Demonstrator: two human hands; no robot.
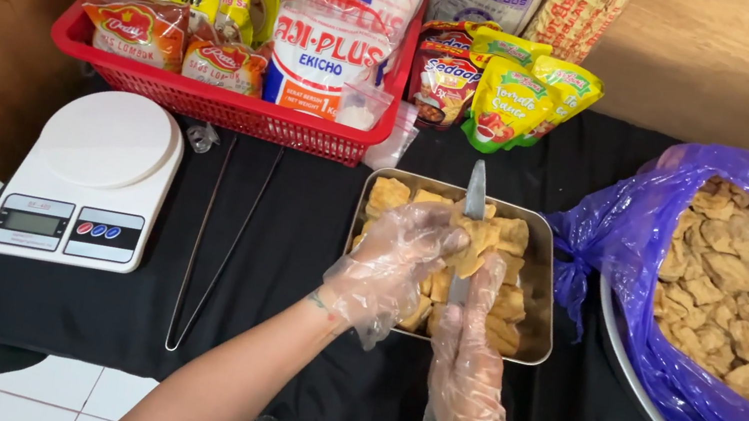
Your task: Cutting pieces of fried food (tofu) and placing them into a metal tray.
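Both my hands wear loose clear plastic gloves. My left hand [402, 261] grips a piece of fried tofu [479, 238] above a rectangular metal tray [540, 314] that holds several more tofu pieces. My right hand [472, 354] holds a knife [475, 197], its blade pointing away from me and passing into the held tofu. A purple plastic bag [634, 234] full of fried tofu puffs sits in a large metal bowl [655, 415] to the right.
A white digital kitchen scale [91, 178] stands at the left, with long metal tongs [221, 246] beside it. Behind is a red basket [210, 102] of seasoning packets, and sauce pouches [504, 100] next to it. All rests on a black cloth [286, 257].
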